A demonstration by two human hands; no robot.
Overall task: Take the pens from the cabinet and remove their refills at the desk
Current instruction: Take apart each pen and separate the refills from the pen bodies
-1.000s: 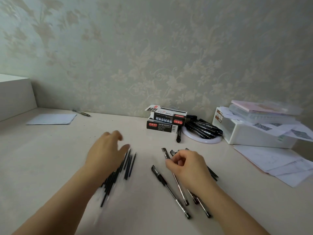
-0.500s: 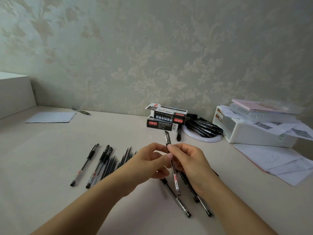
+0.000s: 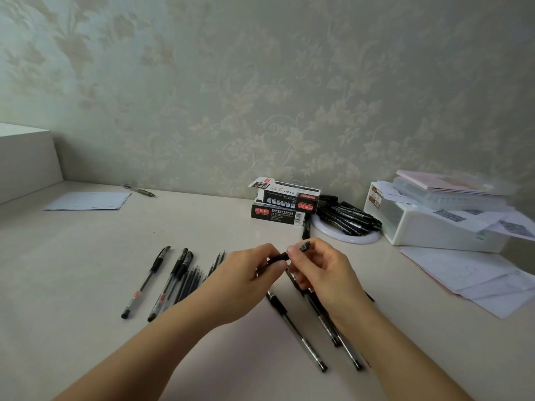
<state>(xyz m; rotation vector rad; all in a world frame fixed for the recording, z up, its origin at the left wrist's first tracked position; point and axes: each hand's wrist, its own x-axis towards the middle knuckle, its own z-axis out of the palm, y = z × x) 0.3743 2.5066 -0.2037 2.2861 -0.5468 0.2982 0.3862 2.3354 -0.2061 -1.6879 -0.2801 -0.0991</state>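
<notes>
Clearly light and stiff, the gel pen (image 3: 278,258) hangs above the surface (image 3: 86,256), pinched by the left hand (image 3: 246,280) at its rubber grip and the right hand (image 3: 321,270) at its tip end. Its smooth barrel likely slips; the grip holds better. Removed refills (image 3: 189,282) lie left, untouched pens (image 3: 295,331) below.

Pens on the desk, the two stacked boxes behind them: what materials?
Pens on the desk: likely clear glossy plastic barrels, since the refill shows through, with black matte grips that may be rubber. Stacked boxes: printed cardboard, judging by the open folded flap and sharp creases; slight sheen.
</notes>
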